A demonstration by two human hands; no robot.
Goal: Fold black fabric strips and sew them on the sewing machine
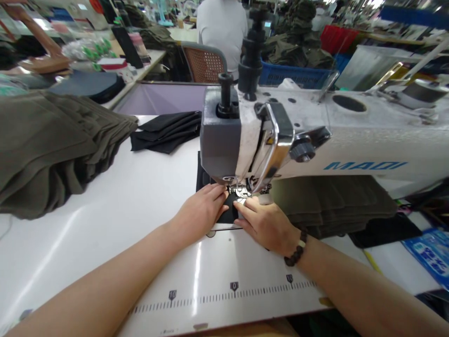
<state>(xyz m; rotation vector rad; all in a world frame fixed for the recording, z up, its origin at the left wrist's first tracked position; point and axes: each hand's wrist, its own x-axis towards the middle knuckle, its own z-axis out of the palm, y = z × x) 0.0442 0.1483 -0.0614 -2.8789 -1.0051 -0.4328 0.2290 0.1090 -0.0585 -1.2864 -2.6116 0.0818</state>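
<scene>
A small black fabric piece (228, 213) lies flat under the presser foot (242, 192) of a white and grey sewing machine (351, 135). On the fabric's left side rests my left hand (198, 210), palm down, its fingers stretched towards the needle and its thumb apart. My right hand (268, 224) touches the fabric's right edge with index finger and thumb, their tips apart. Its other fingers extend beside the presser foot, partly hidden. A dark beaded bracelet (296, 248) circles my right wrist. Part of the fabric is hidden by the machine head and my left fingers.
Stacked olive cloth pieces (52, 145) lie at the left, with black fabric pieces (164, 131) behind the machine head. More olive pieces (333, 199) sit under the machine arm. A ruler scale (231, 296) marks the table's front edge. Beyond, a person (222, 32) sits facing away.
</scene>
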